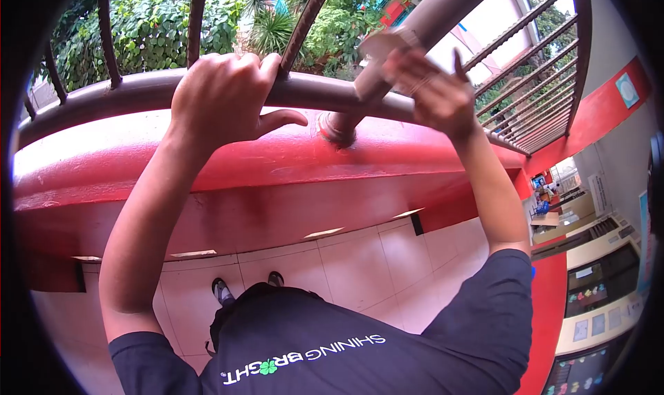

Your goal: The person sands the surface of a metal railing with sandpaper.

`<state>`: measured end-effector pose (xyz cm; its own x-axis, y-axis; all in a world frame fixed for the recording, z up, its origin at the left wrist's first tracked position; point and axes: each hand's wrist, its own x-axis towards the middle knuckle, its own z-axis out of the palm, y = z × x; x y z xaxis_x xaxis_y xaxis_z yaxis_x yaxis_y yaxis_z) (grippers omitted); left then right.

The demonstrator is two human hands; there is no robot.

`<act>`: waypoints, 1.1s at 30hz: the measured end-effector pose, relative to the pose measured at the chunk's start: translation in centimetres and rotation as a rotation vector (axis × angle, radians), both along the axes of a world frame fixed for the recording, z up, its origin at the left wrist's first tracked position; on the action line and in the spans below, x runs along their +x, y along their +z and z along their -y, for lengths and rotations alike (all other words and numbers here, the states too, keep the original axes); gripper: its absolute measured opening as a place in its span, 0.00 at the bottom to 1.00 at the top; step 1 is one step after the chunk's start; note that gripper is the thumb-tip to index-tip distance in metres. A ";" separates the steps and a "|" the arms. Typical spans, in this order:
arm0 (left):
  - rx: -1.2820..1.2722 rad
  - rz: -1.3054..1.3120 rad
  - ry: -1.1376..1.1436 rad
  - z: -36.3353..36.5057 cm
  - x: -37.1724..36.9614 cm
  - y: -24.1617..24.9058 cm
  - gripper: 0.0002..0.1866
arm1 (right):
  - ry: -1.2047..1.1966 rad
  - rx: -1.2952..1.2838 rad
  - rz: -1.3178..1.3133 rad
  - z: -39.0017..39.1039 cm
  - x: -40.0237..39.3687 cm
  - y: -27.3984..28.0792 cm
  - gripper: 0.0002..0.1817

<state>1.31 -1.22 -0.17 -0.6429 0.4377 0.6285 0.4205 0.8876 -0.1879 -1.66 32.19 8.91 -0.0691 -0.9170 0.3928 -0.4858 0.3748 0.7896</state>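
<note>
My left hand (223, 94) is closed over the lower brown metal rail (318, 91), its thumb stretched out to the right below it. Beside a thick brown post (443, 15) that rises from this rail, my right hand (436, 94) is smeared by motion, its thumb pointing up. Under its fingers, against the post, is a pale, flat, cloth-like or paper-like piece (387, 44), too blurred to name exactly. A short round support (337, 129) joins the rail to the glossy red ledge (277, 160) below.
Thin twisted bars (196, 22) rise from the rail, with green plants (155, 29) beyond. More railing (546, 63) runs off to the right. My feet (221, 290) stand on pale floor tiles (353, 264) below the ledge. Windowed walls (602, 277) line the corridor at right.
</note>
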 end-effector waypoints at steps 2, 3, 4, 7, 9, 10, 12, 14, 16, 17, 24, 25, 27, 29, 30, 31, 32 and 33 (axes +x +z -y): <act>0.004 -0.020 0.004 -0.2 0.3 0.2 0.47 | -0.085 -0.211 -0.088 0.9 0.8 -0.9 0.21; 0.006 -0.033 0.000 -0.1 0.3 0.1 0.47 | 0.009 0.001 -0.017 0.6 0.7 -2.3 0.21; -0.002 -0.039 -0.001 -0.2 0.2 0.2 0.47 | 0.102 0.207 0.051 0.5 0.6 -3.4 0.21; -0.012 -0.038 0.010 -0.1 0.0 0.1 0.47 | 0.053 -0.112 0.072 -0.3 -0.1 -0.9 0.21; 0.006 -0.030 0.000 -0.2 0.1 -0.2 0.47 | 0.010 -0.396 0.125 -0.5 -0.1 -0.8 0.21; 0.011 -0.040 -0.006 -0.1 0.0 -0.1 0.48 | 0.032 -0.113 0.103 -0.4 0.4 -1.9 0.18; 0.009 -0.078 -0.008 -0.1 0.2 0.1 0.47 | 0.127 0.251 0.112 -1.3 -0.2 -4.1 0.16; 0.010 -0.064 -0.007 -0.2 0.3 0.2 0.47 | 0.168 0.199 0.130 -0.7 -0.4 -2.5 0.14; 0.013 -0.029 0.003 -0.4 0.4 0.1 0.47 | -0.003 -0.313 -0.001 -0.2 0.1 -1.2 0.15; 0.024 -0.040 0.003 -0.4 0.5 0.0 0.47 | 0.020 -0.178 0.092 -0.2 0.5 -2.3 0.18; 0.014 0.000 0.032 -0.4 0.5 0.4 0.47 | 0.042 -0.230 0.035 -0.2 -1.0 -2.0 0.23; 0.033 -0.064 0.017 -0.4 0.5 0.1 0.47 | 0.109 0.014 0.056 -0.3 -0.9 -2.9 0.22; 0.028 -0.091 -0.002 -0.4 0.2 0.1 0.48 | 0.224 0.243 0.087 -0.2 -1.3 -2.6 0.19; 0.038 -0.077 -0.006 -0.3 0.3 0.0 0.48 | 0.179 0.140 -0.007 0.3 -1.0 -0.6 0.19; 0.032 -0.054 0.009 -0.3 0.4 0.1 0.48 | 0.145 -0.132 0.012 0.3 -1.1 -0.4 0.21; 0.031 -0.051 0.013 -0.5 0.5 -0.1 0.48 | 0.110 -0.403 0.025 0.3 -1.1 -0.2 0.22; 0.021 -0.060 0.019 -0.4 0.4 0.1 0.48 | 0.107 -0.134 0.001 -0.2 -1.6 -1.6 0.23; 0.013 -0.067 0.020 -0.3 0.3 0.3 0.48 | 0.165 0.015 -0.024 -0.2 -1.5 -2.4 0.23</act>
